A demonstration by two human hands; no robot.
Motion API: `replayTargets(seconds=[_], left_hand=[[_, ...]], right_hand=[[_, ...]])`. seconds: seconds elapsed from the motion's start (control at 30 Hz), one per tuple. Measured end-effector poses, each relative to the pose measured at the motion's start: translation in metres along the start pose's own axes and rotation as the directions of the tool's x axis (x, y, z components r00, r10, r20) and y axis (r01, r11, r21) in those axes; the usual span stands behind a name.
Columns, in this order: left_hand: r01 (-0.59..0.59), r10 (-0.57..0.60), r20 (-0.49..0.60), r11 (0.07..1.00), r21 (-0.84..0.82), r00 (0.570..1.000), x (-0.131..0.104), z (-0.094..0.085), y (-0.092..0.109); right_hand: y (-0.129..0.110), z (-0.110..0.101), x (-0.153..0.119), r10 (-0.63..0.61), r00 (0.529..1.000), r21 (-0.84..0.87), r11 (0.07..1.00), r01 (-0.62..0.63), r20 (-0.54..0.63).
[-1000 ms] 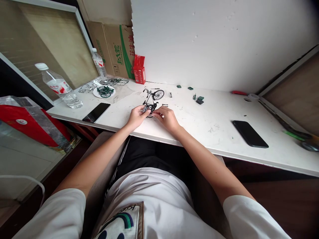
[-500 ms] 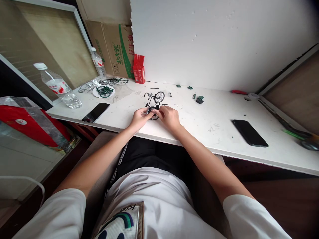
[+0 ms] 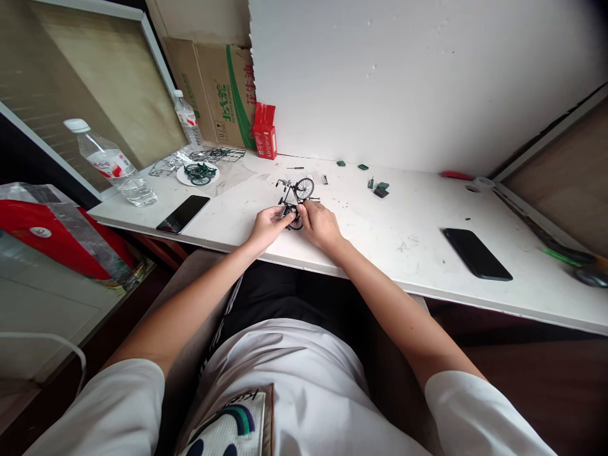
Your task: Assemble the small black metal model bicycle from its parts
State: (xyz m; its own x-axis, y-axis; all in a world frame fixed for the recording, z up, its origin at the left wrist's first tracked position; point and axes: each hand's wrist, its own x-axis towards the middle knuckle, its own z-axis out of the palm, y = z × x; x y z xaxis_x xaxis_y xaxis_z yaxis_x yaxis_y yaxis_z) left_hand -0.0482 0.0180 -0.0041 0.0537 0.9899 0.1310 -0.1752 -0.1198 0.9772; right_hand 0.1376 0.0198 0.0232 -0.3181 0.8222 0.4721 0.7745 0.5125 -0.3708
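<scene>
A small black model bicycle (image 3: 304, 188) is held low over the white tabletop, near its front edge. Its front wheel and handlebars point away from me, and the rear wheel lies between my hands. From the left, my left hand (image 3: 272, 223) is closed on the rear part, thumb across the wheel. On the other side my right hand (image 3: 321, 221) pinches the frame near the rear wheel, its fingertips partly hidden. Whether a small separate part is also between the fingers is hidden.
A white plate (image 3: 181, 180) bears a dark green model bicycle (image 3: 200, 173). Phones lie left (image 3: 183, 214) and right (image 3: 477, 254). Water bottles (image 3: 116, 166), a red box (image 3: 265, 132) and a carton (image 3: 218, 95) stand left. Small green pieces (image 3: 381, 189) lie behind my right hand.
My right thumb has drawn back a little from my left thumb, uncovering more of the rear wheel. The bicycle has shifted very slightly. My left hand stays in place.
</scene>
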Motion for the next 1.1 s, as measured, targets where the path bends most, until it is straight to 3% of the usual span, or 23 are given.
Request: replayTargets(seconds=[0.27,0.53,1.1], left_hand=[[0.025,-0.026,-0.038,1.000,-0.015,0.999,0.001,-0.002,0.000],[0.019,-0.023,-0.052,0.996,-0.090,0.998,0.003,-0.004,-0.003],[-0.151,0.144,-0.146,0.988,-0.042,0.979,0.007,-0.003,-0.008]], right_hand=[[0.002,-0.002,0.001,-0.049,0.994,0.092,0.994,0.059,-0.100],[0.008,0.001,0.002,-0.107,0.989,0.138,0.983,0.120,-0.101],[0.012,0.008,0.002,-0.172,0.977,-0.130,0.979,0.156,-0.128]])
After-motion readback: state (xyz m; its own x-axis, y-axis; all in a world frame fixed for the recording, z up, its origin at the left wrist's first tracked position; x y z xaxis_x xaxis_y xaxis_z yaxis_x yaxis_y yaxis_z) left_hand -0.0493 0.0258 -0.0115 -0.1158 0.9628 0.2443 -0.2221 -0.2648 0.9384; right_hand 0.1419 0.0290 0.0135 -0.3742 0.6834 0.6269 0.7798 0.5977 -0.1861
